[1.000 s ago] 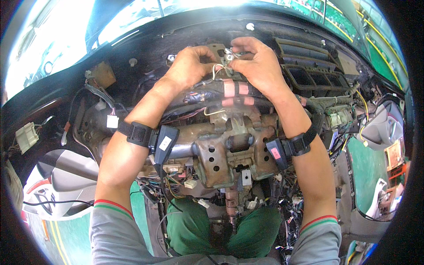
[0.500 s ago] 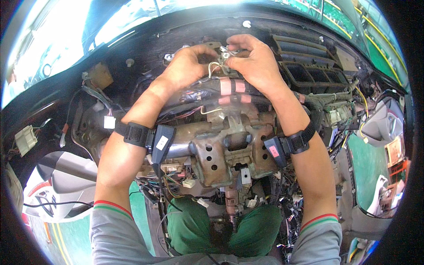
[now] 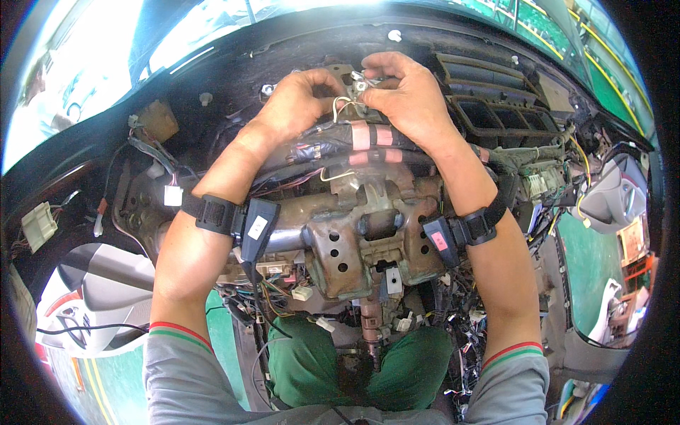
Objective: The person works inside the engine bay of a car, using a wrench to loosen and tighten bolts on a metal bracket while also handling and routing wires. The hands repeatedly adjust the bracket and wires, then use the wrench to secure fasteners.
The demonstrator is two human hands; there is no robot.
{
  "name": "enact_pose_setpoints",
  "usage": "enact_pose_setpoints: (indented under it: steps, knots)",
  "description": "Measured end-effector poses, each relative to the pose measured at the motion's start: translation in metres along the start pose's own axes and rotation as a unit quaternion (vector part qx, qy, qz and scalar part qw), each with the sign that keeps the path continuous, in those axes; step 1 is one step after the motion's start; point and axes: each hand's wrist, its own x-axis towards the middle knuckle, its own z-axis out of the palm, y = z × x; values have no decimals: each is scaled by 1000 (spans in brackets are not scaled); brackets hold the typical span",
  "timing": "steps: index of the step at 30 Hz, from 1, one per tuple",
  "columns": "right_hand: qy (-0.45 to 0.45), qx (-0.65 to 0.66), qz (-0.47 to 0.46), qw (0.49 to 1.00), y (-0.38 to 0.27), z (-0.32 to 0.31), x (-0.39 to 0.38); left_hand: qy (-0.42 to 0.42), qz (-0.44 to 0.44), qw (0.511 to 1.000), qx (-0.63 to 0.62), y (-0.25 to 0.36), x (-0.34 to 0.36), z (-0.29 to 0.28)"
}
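At the top of the stripped dashboard frame (image 3: 340,244), my right hand (image 3: 404,88) curls its thumb and index finger around a small silver metal fitting (image 3: 360,86) with a bolt-like head. My left hand (image 3: 301,103) is beside it, fingers bent inward and thumb against a thin white wire (image 3: 337,106); its fingertips are partly hidden. The wire loops between both hands. Just below them runs a black wiring harness (image 3: 333,138) wrapped with pink tape (image 3: 362,136).
Air ducts (image 3: 503,117) stand right of my hands. White connectors (image 3: 173,195) hang on wires at the left, with a larger one (image 3: 40,227) farther out. Tangled wires (image 3: 464,354) lie below right. A steering shaft (image 3: 370,326) drops between my knees, and door openings flank both sides.
My left hand has shifted slightly left with the white wire's loop. My right hand stays at the silver fitting, its fingers slightly raised.
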Motion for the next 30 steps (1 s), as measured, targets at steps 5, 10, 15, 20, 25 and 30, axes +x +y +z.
enact_pose_setpoints:
  steps: [5, 10, 15, 20, 25, 30]
  knots:
    - [-7, 4, 13, 1000, -3, 0, -1, 12, 15, 999, -38, -2, -3, 3]
    - [1, -7, 3, 1000, -2, 0, -1, 16, 17, 999, -25, -3, -1, 2]
    - [-1, -8, -4, 1000, 0, 0, -1, 3, 25, 1000, -8, 2, -4, 0]
    - [3, -12, -10, 1000, 1, 1, 0, 3, 11, 1000, -7, 3, -2, 0]
    - [-6, -19, 12, 1000, -2, -1, -1, 31, 42, 999, 2, -2, -3, 2]
    - [-2, -21, -3, 1000, -3, 0, -1, 17, 42, 999, 8, -5, -1, 1]
